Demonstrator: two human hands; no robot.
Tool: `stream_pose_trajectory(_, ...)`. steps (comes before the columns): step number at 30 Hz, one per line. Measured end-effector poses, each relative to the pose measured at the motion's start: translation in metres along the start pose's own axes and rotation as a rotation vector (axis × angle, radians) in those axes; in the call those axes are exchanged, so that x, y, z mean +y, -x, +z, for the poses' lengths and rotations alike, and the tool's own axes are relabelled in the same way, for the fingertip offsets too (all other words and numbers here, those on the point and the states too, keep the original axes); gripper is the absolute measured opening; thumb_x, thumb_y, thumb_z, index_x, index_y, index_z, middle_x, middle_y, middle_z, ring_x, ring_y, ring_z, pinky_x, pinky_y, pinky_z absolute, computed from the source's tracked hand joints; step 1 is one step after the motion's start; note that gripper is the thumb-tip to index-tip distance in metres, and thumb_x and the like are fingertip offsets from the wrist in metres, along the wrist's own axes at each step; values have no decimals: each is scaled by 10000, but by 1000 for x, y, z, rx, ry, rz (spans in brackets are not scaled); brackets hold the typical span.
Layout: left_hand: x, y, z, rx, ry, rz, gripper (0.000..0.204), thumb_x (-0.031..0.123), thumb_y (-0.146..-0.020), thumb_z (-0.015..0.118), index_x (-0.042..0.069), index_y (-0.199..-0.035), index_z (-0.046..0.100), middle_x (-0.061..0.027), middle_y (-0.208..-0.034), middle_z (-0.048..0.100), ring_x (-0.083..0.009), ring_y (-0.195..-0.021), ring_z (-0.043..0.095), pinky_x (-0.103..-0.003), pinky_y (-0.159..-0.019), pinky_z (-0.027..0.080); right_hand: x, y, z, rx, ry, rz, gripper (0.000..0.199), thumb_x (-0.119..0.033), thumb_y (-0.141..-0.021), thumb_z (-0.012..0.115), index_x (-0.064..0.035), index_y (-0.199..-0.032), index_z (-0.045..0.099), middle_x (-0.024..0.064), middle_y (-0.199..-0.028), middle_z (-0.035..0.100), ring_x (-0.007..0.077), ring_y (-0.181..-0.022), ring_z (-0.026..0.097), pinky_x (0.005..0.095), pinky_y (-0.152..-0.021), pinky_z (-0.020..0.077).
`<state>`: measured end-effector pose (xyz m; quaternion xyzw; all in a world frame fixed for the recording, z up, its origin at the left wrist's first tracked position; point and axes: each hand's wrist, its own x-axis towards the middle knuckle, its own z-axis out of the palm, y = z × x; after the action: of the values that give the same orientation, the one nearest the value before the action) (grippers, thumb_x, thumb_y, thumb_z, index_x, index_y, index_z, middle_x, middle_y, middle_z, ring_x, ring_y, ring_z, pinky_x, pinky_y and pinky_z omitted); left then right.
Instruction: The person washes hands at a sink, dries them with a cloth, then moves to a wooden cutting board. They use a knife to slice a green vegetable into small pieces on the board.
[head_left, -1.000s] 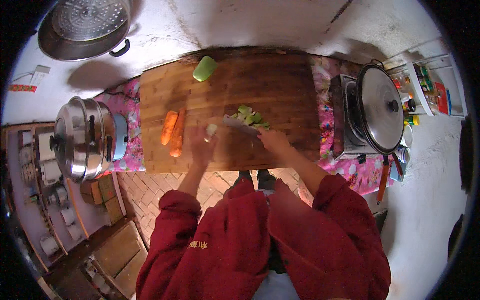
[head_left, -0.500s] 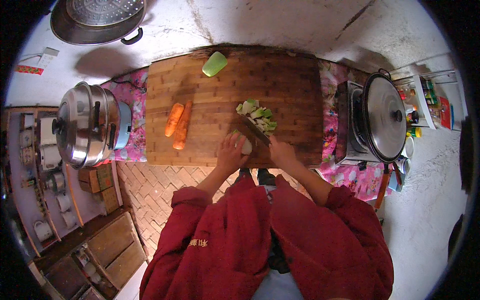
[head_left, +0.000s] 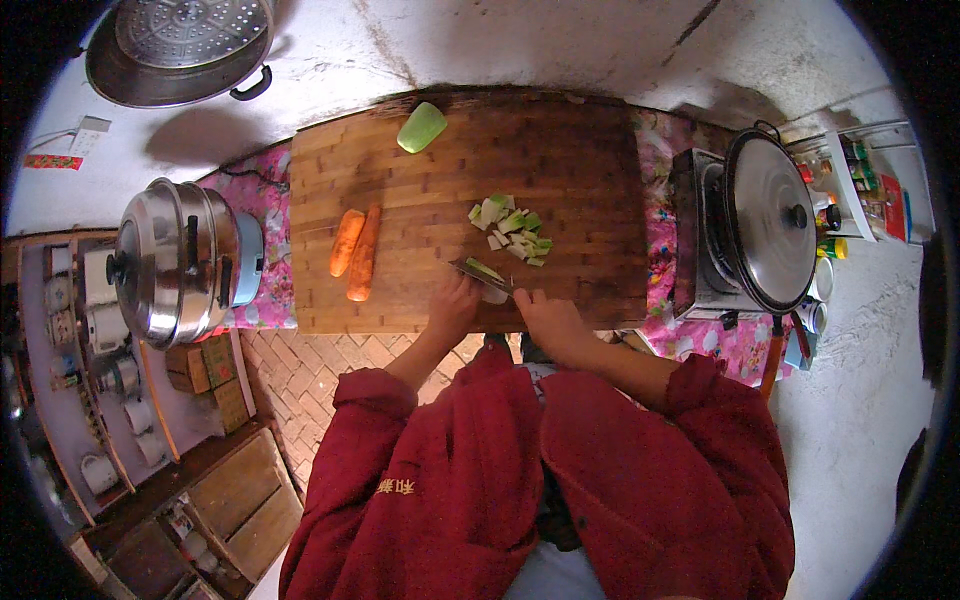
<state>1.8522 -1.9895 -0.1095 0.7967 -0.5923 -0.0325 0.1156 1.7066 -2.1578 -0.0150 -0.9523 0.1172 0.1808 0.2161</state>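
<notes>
My right hand (head_left: 550,322) is closed round the handle of a kitchen knife (head_left: 503,284), its blade slanting up and to the left across the board's near part. Close to the blade lies a pale vegetable piece (head_left: 493,296) with a green-skinned strip (head_left: 484,268) along its far side. My left hand (head_left: 455,306), fingers bent, grips the piece's left end; its fingertips are partly hidden. Just beyond the knife sits a loose heap of chopped green-and-white pieces (head_left: 512,228). Two peeled carrots (head_left: 355,253) lie side by side to the left.
The wooden cutting board (head_left: 420,190) also carries a large green vegetable chunk (head_left: 422,128) at its far edge. A steel steamer pot (head_left: 165,262) stands at left. On the right, a lidded wok (head_left: 770,220) rests on a stove (head_left: 697,235), with a jar shelf (head_left: 850,190) beyond.
The knife has come back from the chopped heap to the piece by my left hand, its blade now lying flatter. My left hand has drawn in its fingers. The view has shifted slightly.
</notes>
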Motion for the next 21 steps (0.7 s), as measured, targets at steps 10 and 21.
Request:
stream_pose_trajectory(10,3,-6,-1,44,-35,41,316,157,-728,599,40,-1021,593,-114,-1065,557,-284,-991,555,-385,-806,491,25,-17,47,68,-2,-3,259,-99,-872,529,-58,-1109,432,178,-850,639,380,-729,673,468,-581,546)
stream_pose_trajectory(21,6,-5,3,198,-103,50,201,140,-751,567,52,-931,582,-119,-1063,571,-282,-1001,570,-373,-751,514,16,4,1,-8,30,-51,267,-99,-880,518,-58,-1129,432,192,-869,659,380,-749,680,493,-618,544)
